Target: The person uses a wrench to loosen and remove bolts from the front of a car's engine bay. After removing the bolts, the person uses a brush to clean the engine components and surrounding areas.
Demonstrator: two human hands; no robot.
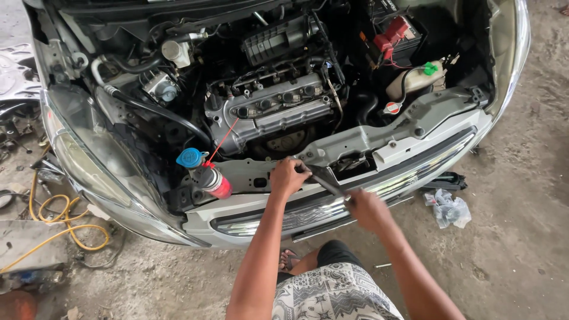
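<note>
Both hands, left hand (288,176) and right hand (366,208), fingers wrapped on dark tool (325,179) at silver car's front panel (379,139); dirt floor (510,237) lower right.

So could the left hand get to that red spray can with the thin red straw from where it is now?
Probably yes. The left hand rests on the grey front panel, and the red spray can stands just to its left with open space between them; nothing blocks a short sideways reach.

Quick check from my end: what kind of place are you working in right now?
Most likely a car repair workshop or garage yard. A silver car stands with its hood up and engine exposed, on a dirty concrete floor strewn with a yellow hose and scrap.
</note>
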